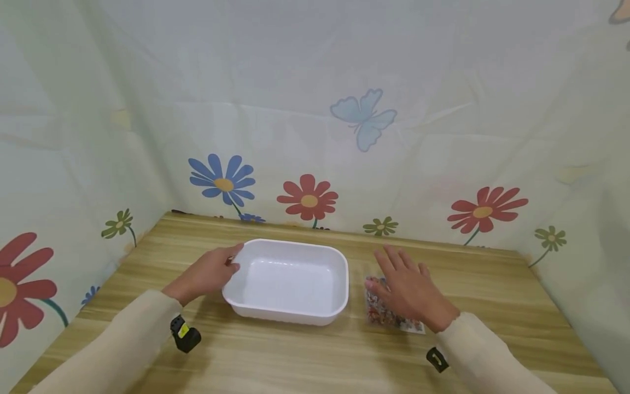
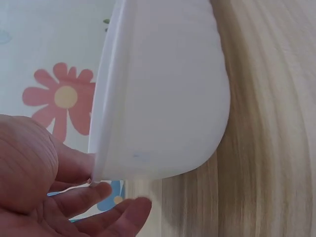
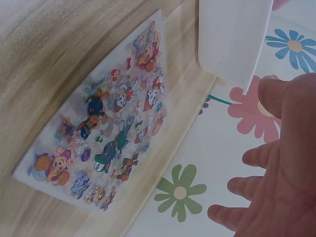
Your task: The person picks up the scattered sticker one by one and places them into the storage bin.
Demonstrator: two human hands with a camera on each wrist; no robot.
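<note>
A white plastic basin (image 1: 290, 316), rectangular with rounded corners, stands upright on the wooden table. My left hand (image 1: 209, 273) pinches its rim at the left end, thumb on one side and fingers on the other, as the left wrist view shows close up. To the right of the basin lies a flat pack of cartoon-dog stickers (image 3: 111, 126), printed with several small colourful figures. Above that pack my right hand (image 1: 406, 287) hovers, palm down, fingers spread and extended, with nothing held. It hides part of the pack in the head view.
The wood-grain table (image 1: 305, 361) runs back to a pale cloth backdrop (image 1: 275, 65) printed with flowers and a butterfly. Cloth also encloses the left and right sides. A dark strap device (image 1: 186, 334) sits at the left wrist, another (image 1: 437, 359) at the right.
</note>
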